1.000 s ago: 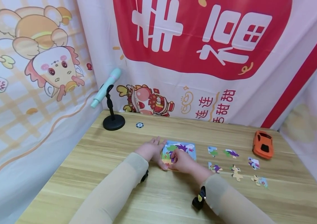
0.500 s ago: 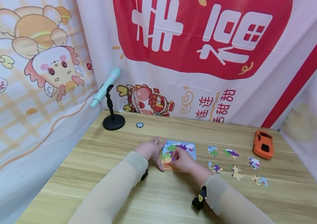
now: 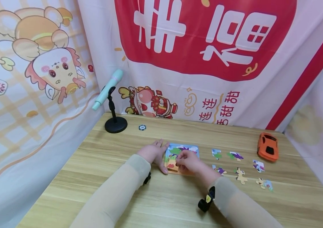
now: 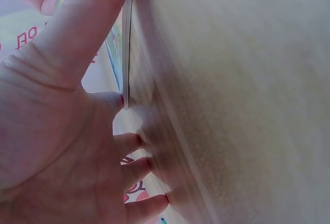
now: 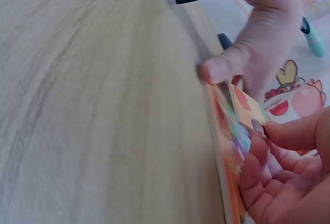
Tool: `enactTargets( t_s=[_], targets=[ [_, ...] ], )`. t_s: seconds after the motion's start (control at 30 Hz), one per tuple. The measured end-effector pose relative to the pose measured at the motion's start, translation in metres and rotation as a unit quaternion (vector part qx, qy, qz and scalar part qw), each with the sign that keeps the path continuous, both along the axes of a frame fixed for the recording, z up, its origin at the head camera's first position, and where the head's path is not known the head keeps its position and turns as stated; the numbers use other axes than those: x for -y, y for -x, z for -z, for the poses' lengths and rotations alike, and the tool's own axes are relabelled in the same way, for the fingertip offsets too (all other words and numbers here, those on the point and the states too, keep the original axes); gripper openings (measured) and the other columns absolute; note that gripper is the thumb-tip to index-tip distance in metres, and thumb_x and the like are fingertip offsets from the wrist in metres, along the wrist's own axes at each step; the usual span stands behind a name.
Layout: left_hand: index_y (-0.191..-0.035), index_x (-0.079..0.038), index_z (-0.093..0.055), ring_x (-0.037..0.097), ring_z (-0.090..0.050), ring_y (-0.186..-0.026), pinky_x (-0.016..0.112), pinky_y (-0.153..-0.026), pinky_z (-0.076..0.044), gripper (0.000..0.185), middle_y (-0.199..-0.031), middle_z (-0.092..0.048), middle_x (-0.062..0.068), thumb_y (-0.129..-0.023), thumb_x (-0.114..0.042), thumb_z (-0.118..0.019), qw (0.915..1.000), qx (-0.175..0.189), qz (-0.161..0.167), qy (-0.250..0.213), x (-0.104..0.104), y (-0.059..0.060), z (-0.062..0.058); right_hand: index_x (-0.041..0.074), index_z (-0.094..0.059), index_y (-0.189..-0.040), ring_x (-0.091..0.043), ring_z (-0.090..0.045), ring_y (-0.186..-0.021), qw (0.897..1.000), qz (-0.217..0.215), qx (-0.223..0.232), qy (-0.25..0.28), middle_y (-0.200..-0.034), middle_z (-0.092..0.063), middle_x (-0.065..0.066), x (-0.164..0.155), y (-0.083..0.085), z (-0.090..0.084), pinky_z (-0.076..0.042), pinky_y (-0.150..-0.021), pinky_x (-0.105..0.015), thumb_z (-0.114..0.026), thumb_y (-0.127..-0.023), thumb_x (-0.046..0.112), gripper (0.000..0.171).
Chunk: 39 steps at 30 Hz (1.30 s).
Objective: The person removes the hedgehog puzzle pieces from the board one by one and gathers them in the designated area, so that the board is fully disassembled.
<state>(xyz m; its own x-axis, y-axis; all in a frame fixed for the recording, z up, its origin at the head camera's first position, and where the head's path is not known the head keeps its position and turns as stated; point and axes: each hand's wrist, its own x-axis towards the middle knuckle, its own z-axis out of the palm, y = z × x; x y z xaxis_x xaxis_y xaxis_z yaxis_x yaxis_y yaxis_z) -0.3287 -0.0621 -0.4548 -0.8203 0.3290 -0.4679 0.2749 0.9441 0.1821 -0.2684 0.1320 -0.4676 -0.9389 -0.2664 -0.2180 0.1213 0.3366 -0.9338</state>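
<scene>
A small jigsaw puzzle board [image 3: 174, 150] with a bright cartoon picture lies on the wooden table. My left hand [image 3: 156, 154] steadies its left edge; in the left wrist view the thumb and a finger of that hand [image 4: 56, 110] span the board's edge [image 4: 126, 53], the other fingertips on the table. Over the board, my right hand [image 3: 189, 162] pinches a puzzle piece. The right wrist view shows this puzzle piece [image 5: 246, 108], orange with a red shape, raised at a tilt between thumb and fingers. The right hand covers the board's right part.
Several loose puzzle pieces [image 3: 241, 176] lie spread to the right of the board. Behind them stands an orange toy car [image 3: 268, 147]. At the back left are a mint microphone [image 3: 108, 89] on a black stand [image 3: 116, 124] and a poker chip [image 3: 142, 127]. Printed cloths hang around the table.
My right hand has drawn slightly right and up over the board, with the orange puzzle piece now showing in its fingers. The left hand stays at the board's left edge.
</scene>
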Motion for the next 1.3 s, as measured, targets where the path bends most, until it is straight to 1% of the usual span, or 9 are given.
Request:
enactTargets(
  t_s=[0.17, 0.33, 0.43, 0.57, 0.67, 0.87, 0.97, 1.1, 1.3],
  targets=[
    [-0.159, -0.036, -0.003, 0.031, 0.004, -0.149, 0.061, -0.114, -0.016, 0.150, -0.165, 0.008, 0.006, -0.038, -0.075, -0.082, 1.0000, 0.004, -0.003, 0.001, 0.000, 0.007, 0.011, -0.003, -0.057, -0.096, -0.019, -0.054, -0.061, 1.000, 0.012, 0.005, 0.016, -0.082, -0.065, -0.012, -0.017, -0.004, -0.008, -0.047, -0.054, -0.028, -0.061, -0.096, 0.004, 0.008],
    [-0.158, -0.037, -0.003, 0.029, 0.003, -0.149, 0.058, -0.115, -0.017, 0.151, -0.165, 0.008, 0.003, -0.036, -0.075, -0.081, 0.9999, 0.004, -0.010, 0.004, -0.001, 0.005, 0.010, -0.004, -0.057, -0.101, -0.020, -0.054, -0.067, 1.000, 0.011, -0.013, -0.007, -0.088, -0.062, -0.012, -0.050, -0.013, -0.030, -0.052, -0.064, -0.034, -0.061, -0.096, 0.007, 0.013],
    [-0.159, -0.036, -0.005, 0.027, 0.002, -0.150, 0.057, -0.115, -0.017, 0.150, -0.165, 0.006, 0.003, -0.036, -0.075, -0.081, 0.9999, 0.003, -0.011, 0.003, 0.000, 0.002, 0.007, -0.005, -0.058, -0.104, -0.021, -0.056, -0.071, 0.999, -0.002, -0.027, -0.019, -0.091, -0.064, -0.013, -0.076, -0.022, -0.046, -0.053, -0.068, -0.036, -0.062, -0.096, 0.009, 0.017],
    [-0.160, -0.033, -0.007, 0.026, -0.001, -0.150, 0.056, -0.116, -0.017, 0.147, -0.165, 0.002, 0.004, -0.040, -0.074, -0.082, 0.9999, 0.003, -0.012, -0.001, 0.001, -0.005, -0.004, -0.004, -0.058, -0.103, -0.025, -0.058, -0.073, 0.998, -0.010, -0.033, -0.049, -0.093, -0.065, -0.015, -0.111, -0.035, -0.056, -0.052, -0.063, -0.035, -0.062, -0.097, 0.014, 0.019],
    [-0.160, -0.031, -0.009, 0.028, -0.003, -0.150, 0.056, -0.116, -0.018, 0.144, -0.165, 0.000, 0.005, -0.044, -0.071, -0.084, 0.9999, -0.002, -0.010, -0.009, 0.002, -0.011, -0.012, -0.002, -0.059, -0.102, -0.026, -0.057, -0.073, 0.997, -0.016, -0.022, -0.078, -0.094, -0.065, -0.016, -0.131, -0.045, -0.053, -0.049, -0.060, -0.034, -0.061, -0.098, 0.016, 0.018],
    [-0.160, -0.029, -0.012, 0.031, -0.004, -0.149, 0.055, -0.116, -0.018, 0.140, -0.165, -0.001, 0.008, -0.047, -0.066, -0.086, 0.9996, -0.010, -0.008, -0.024, 0.003, -0.017, -0.018, 0.001, -0.061, -0.095, -0.019, -0.052, -0.065, 0.990, -0.079, 0.017, -0.116, -0.084, -0.065, -0.010, -0.154, -0.059, -0.037, -0.045, -0.053, -0.028, -0.063, -0.096, 0.015, 0.014],
    [-0.160, -0.028, -0.012, 0.032, -0.004, -0.149, 0.056, -0.116, -0.017, 0.140, -0.165, -0.001, 0.009, -0.047, -0.066, -0.087, 0.9997, -0.008, -0.008, -0.022, 0.003, -0.015, -0.017, 0.000, -0.061, -0.093, -0.017, -0.051, -0.064, 0.987, -0.103, 0.029, -0.116, -0.082, -0.064, -0.008, -0.157, -0.064, -0.031, -0.044, -0.052, -0.026, -0.064, -0.095, 0.011, 0.011],
    [-0.160, -0.029, -0.012, 0.031, -0.004, -0.149, 0.055, -0.116, -0.016, 0.144, -0.165, -0.001, 0.008, -0.044, -0.068, -0.086, 0.9997, -0.006, -0.011, -0.022, 0.003, -0.013, -0.016, 0.002, -0.061, -0.091, -0.020, -0.053, -0.065, 0.984, -0.107, 0.028, -0.139, -0.081, -0.062, -0.007, -0.157, -0.068, -0.024, -0.046, -0.056, -0.029, -0.064, -0.093, 0.006, 0.006],
    [-0.159, -0.034, -0.005, 0.031, 0.001, -0.149, 0.058, -0.115, -0.015, 0.150, -0.165, 0.006, 0.006, -0.038, -0.072, -0.084, 0.9999, 0.001, -0.010, -0.008, 0.002, 0.000, 0.001, 0.003, -0.061, -0.090, -0.023, -0.054, -0.066, 0.979, -0.091, 0.021, -0.180, -0.080, -0.058, -0.007, -0.156, -0.071, -0.018, -0.046, -0.060, -0.033, -0.068, -0.093, 0.008, 0.009]
  ],
)
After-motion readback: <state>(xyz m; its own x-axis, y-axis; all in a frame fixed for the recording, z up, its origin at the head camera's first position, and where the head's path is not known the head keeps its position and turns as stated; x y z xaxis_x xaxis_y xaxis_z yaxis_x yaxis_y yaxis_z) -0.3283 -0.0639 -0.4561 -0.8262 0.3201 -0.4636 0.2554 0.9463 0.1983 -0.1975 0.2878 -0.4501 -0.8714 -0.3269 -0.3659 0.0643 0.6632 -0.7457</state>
